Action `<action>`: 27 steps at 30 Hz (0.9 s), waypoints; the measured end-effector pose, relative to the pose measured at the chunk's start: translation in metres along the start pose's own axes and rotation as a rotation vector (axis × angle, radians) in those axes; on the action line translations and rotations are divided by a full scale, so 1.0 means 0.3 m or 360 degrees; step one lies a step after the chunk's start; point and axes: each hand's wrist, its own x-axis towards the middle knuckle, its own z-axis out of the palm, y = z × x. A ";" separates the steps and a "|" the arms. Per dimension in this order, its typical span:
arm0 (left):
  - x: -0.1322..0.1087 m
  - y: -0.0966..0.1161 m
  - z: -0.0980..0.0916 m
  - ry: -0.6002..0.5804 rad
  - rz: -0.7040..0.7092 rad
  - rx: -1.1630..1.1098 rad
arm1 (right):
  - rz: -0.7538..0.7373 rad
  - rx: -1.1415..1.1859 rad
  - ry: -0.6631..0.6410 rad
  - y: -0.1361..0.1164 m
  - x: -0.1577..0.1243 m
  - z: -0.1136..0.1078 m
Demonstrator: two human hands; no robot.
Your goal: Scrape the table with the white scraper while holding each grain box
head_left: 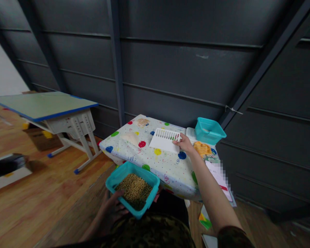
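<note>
I see the right hand (187,143) over the counter (155,165), with its fingers (176,142) pinching the right edge of a flat white scoop (165,146). The scoop has a row of slots along its far side. I can't tell if it touches the spotty cloth below.

The left hand (113,206) holds a blue tub (126,168) just in front of the counter, close to the body. I see its thumb hooked over the rim, but I can't see all its fingers. Yellow and green beans (134,187) lie in the tub.

Near the right hand is an orange thing (203,148), with another blue tub (206,137) behind it. A paper (218,177) lies by the right arm. A green desk (43,101) stands off to the left.
</note>
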 end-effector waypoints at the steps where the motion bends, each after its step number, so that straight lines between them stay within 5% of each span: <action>1: 0.003 -0.002 0.001 -0.0006 -0.0001 -0.0003 | 0.0029 0.0036 -0.0025 -0.006 -0.007 -0.003; 8: 0.018 -0.010 -0.003 -0.0011 -0.0019 -0.0022 | 0.0115 0.0072 -0.0115 -0.049 -0.023 -0.010; 14: 0.002 -0.004 -0.011 -0.0064 0.0018 -0.0009 | 0.0063 0.0011 0.0033 -0.061 0.034 -0.017; 27: -0.005 -0.027 -0.025 -0.0092 0.0016 -0.0155 | 0.0169 -0.0101 -0.0256 -0.100 0.051 -0.005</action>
